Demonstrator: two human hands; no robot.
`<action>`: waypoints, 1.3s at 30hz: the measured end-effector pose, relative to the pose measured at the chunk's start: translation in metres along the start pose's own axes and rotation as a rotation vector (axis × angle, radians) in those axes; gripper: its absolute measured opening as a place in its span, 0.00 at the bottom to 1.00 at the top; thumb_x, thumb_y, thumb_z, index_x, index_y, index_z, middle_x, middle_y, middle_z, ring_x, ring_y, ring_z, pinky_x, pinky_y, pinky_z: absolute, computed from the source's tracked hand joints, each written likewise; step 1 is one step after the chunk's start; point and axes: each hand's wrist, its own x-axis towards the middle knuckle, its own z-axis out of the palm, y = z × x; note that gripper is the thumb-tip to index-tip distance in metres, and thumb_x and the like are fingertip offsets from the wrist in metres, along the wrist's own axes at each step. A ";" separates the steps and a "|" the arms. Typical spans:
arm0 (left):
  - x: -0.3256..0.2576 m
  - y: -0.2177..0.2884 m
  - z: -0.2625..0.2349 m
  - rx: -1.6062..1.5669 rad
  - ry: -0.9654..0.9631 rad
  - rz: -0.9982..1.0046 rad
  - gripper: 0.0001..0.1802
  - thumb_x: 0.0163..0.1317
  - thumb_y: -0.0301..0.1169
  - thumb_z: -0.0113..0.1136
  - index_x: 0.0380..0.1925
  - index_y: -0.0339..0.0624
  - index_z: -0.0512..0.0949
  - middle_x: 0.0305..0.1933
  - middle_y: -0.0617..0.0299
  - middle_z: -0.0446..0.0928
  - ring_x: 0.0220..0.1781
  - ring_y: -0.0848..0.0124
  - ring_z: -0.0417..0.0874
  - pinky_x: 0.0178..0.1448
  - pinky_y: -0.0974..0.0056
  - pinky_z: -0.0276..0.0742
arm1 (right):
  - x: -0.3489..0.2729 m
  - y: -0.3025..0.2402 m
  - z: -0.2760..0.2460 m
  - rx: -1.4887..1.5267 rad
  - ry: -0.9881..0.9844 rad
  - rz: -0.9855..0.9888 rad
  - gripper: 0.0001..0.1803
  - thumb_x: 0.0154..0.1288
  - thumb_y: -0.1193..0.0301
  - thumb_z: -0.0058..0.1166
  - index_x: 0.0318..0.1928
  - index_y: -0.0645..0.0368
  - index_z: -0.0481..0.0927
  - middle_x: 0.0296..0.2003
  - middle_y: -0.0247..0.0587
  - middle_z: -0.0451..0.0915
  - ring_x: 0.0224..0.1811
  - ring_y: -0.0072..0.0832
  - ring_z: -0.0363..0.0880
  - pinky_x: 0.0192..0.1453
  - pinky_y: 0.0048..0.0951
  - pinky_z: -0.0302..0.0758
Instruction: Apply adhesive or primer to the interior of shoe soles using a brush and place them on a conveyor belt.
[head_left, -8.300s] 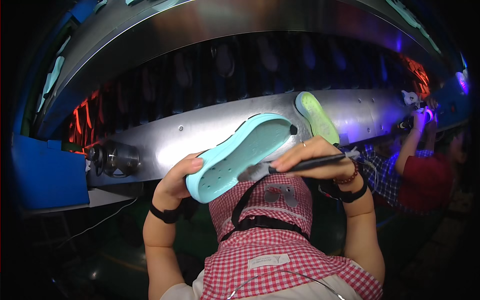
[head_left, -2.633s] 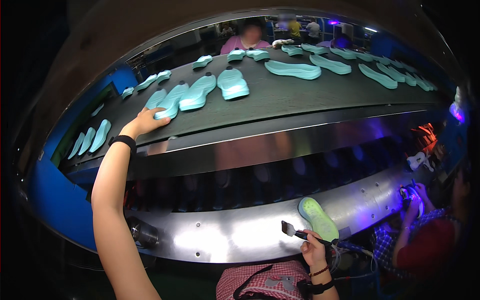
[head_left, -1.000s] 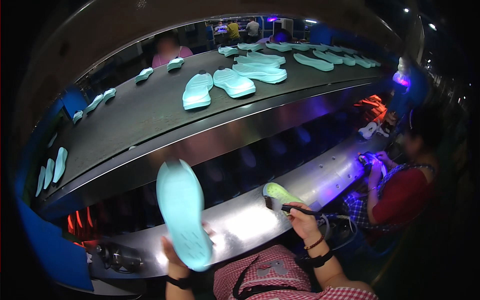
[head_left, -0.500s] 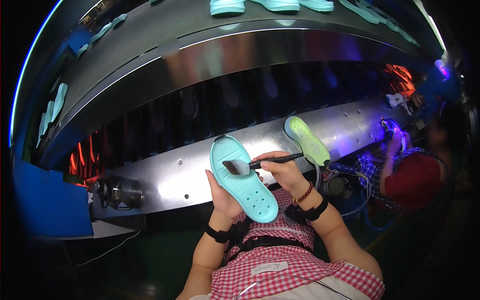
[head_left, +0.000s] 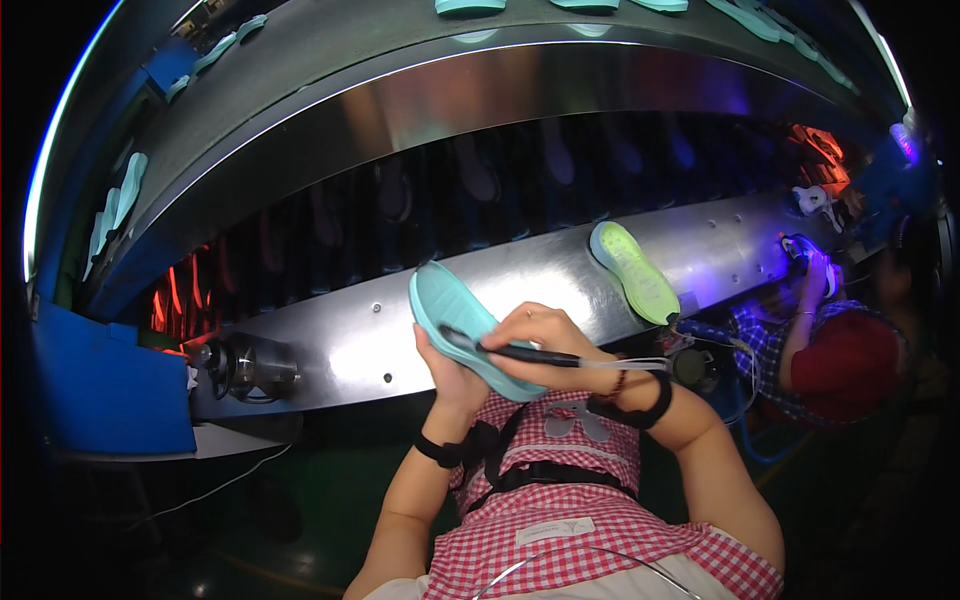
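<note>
Over the steel bench [head_left: 335, 335], my left hand [head_left: 453, 378] grips the sole [head_left: 450, 297], my right hand [head_left: 552, 332] the brush [head_left: 545, 356]; the sole seems light, springy, best held by its rim.

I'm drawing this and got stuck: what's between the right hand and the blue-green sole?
A brush: in the head view, the right hand grips it, and its dark bristles reach inside the blue-green sole.

steel ledge [head_left: 340, 340] passable between metal pot [head_left: 268, 370] and turquoise sole [head_left: 446, 297]; green sole [head_left: 640, 278] stands in the way further right
</note>
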 end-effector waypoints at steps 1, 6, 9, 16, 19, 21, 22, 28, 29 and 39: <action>0.003 0.010 -0.007 0.036 -0.127 -0.002 0.38 0.59 0.63 0.24 0.53 0.46 0.65 0.50 0.59 0.70 0.53 0.62 0.71 0.55 0.57 0.68 | -0.008 0.000 -0.010 0.010 -0.100 0.021 0.11 0.47 0.73 0.57 0.35 0.61 0.80 0.30 0.42 0.79 0.35 0.34 0.76 0.41 0.29 0.72; -0.009 0.026 0.015 0.037 -0.179 -0.094 0.43 0.56 0.67 0.20 0.52 0.43 0.65 0.46 0.53 0.73 0.45 0.57 0.76 0.51 0.50 0.72 | -0.020 -0.018 -0.045 0.245 -0.266 0.289 0.10 0.49 0.74 0.59 0.35 0.61 0.81 0.31 0.42 0.79 0.36 0.25 0.78 0.41 0.23 0.74; -0.019 0.015 0.024 -0.010 -0.281 -0.191 0.41 0.56 0.66 0.23 0.56 0.47 0.63 0.50 0.53 0.71 0.46 0.57 0.75 0.51 0.50 0.71 | 0.002 -0.023 -0.041 0.455 0.135 0.246 0.10 0.53 0.76 0.57 0.37 0.63 0.79 0.34 0.41 0.78 0.32 0.20 0.77 0.39 0.19 0.73; -0.022 0.019 0.039 -0.096 -0.107 -0.212 0.42 0.57 0.66 0.22 0.55 0.46 0.63 0.51 0.55 0.70 0.48 0.61 0.75 0.51 0.56 0.73 | -0.009 -0.026 -0.035 0.666 -0.118 0.213 0.10 0.51 0.75 0.59 0.36 0.63 0.80 0.33 0.40 0.80 0.36 0.22 0.77 0.43 0.22 0.73; -0.022 0.018 0.039 0.034 -0.290 -0.201 0.43 0.56 0.67 0.22 0.54 0.43 0.64 0.47 0.52 0.72 0.45 0.58 0.76 0.50 0.56 0.73 | -0.001 -0.019 -0.035 0.662 0.122 0.370 0.10 0.51 0.76 0.59 0.36 0.64 0.80 0.33 0.39 0.80 0.36 0.21 0.77 0.42 0.22 0.73; -0.024 0.016 0.039 -0.001 -0.194 -0.149 0.42 0.56 0.66 0.22 0.52 0.43 0.65 0.47 0.52 0.73 0.43 0.58 0.76 0.48 0.56 0.74 | -0.010 -0.023 -0.029 0.470 0.026 0.218 0.10 0.52 0.76 0.59 0.36 0.63 0.80 0.34 0.39 0.79 0.36 0.21 0.77 0.42 0.21 0.73; -0.023 0.016 0.042 -0.037 -0.099 -0.100 0.41 0.57 0.66 0.22 0.51 0.43 0.67 0.46 0.53 0.73 0.42 0.58 0.77 0.46 0.56 0.75 | -0.012 -0.023 -0.028 0.274 -0.066 0.070 0.09 0.52 0.77 0.58 0.36 0.63 0.80 0.34 0.39 0.79 0.36 0.21 0.76 0.42 0.21 0.72; -0.019 0.022 0.049 0.051 -0.170 0.017 0.42 0.57 0.65 0.21 0.57 0.45 0.61 0.52 0.52 0.69 0.39 0.60 0.76 0.42 0.57 0.76 | -0.011 -0.022 -0.030 0.443 0.098 0.339 0.09 0.52 0.76 0.58 0.36 0.62 0.80 0.33 0.39 0.78 0.36 0.20 0.75 0.41 0.19 0.71; -0.020 0.022 0.050 0.011 -0.203 0.010 0.43 0.56 0.66 0.19 0.56 0.43 0.62 0.51 0.52 0.70 0.40 0.60 0.76 0.43 0.57 0.76 | -0.014 -0.023 -0.029 0.381 0.021 0.230 0.09 0.52 0.76 0.58 0.36 0.62 0.80 0.34 0.39 0.78 0.35 0.20 0.76 0.40 0.19 0.72; -0.015 0.026 0.043 -0.021 -0.178 0.027 0.49 0.51 0.70 0.27 0.54 0.34 0.63 0.38 0.49 0.73 0.35 0.59 0.75 0.41 0.56 0.74 | -0.023 -0.026 -0.026 0.299 -0.083 0.099 0.09 0.53 0.78 0.56 0.37 0.64 0.80 0.33 0.38 0.78 0.36 0.20 0.76 0.41 0.19 0.72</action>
